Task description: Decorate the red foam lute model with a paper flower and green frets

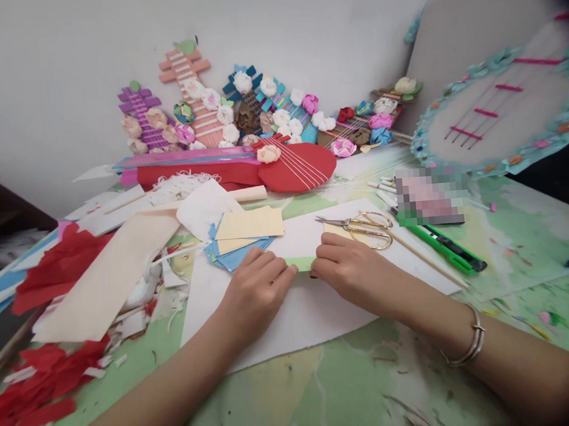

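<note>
A small pale green paper piece lies on a white sheet in the middle of the table. My left hand grips its left end with curled fingers. My right hand pinches its right end; a silver bangle sits on that wrist. Most of the green piece is hidden under my fingers. Gold-handled scissors lie just beyond my right hand.
A green utility knife and a thin wooden stick lie to the right. Cream, blue and red paper scraps pile up at the left. A red paper guitar and flower-decorated crafts stand along the wall; a round craft board leans at right.
</note>
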`<action>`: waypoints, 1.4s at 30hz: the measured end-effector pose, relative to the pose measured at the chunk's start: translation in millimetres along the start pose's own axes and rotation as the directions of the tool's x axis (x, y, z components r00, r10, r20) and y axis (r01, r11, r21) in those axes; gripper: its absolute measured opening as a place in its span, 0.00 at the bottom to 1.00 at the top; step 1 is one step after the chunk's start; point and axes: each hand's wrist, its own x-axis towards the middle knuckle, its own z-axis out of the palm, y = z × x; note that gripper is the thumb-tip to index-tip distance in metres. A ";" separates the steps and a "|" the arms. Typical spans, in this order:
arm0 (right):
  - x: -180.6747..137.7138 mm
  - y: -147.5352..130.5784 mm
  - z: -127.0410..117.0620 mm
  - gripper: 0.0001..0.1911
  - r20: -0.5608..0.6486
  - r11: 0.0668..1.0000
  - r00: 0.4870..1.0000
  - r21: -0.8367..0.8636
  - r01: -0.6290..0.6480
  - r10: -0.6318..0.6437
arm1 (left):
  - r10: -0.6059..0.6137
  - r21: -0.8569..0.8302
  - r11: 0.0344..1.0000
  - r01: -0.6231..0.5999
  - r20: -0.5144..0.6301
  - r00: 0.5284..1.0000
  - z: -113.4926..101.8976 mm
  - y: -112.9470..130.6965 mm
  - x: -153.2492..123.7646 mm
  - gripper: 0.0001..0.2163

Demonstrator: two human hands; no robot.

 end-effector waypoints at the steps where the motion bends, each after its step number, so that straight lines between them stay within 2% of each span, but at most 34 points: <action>1: 0.0 0.5 0.3 0.12 0.003 1.000 1.000 0.003 -0.009 0.009 | 0.013 0.017 1.000 -0.014 0.014 1.000 -1.0 0.0 0.5 0.09; 7: 0.9 1.5 2.5 0.12 -0.003 1.000 1.000 -0.009 -0.023 0.023 | 0.069 0.092 0.993 -0.072 0.038 0.997 -3.9 0.5 2.9 0.09; 12: 2.6 -1.1 2.2 0.11 -0.035 0.997 0.997 -0.010 -0.076 0.076 | 0.030 0.055 0.998 -0.034 0.069 0.997 -3.0 0.5 2.7 0.09; 21: 2.9 -5.7 -3.6 0.09 -0.037 0.979 0.987 0.141 -0.147 0.154 | -0.018 -0.050 0.999 0.015 -0.067 0.998 0.2 1.6 5.1 0.04; 29: 2.8 -4.6 -6.9 0.10 -0.056 0.959 0.986 0.245 -0.140 0.158 | 0.110 -0.044 0.993 -0.112 -0.049 0.993 -6.4 6.3 1.5 0.03; 35: 1.0 -3.5 -7.0 0.10 -0.070 0.989 0.992 0.118 -0.093 0.101 | 0.174 0.044 0.984 -0.172 -0.039 0.984 -9.1 7.8 6.2 0.05; 42: -0.1 -1.0 -6.7 0.11 -0.047 0.998 0.999 -0.053 -0.023 0.020 | 0.151 0.119 0.981 -0.155 0.045 0.987 -6.7 3.2 3.6 0.06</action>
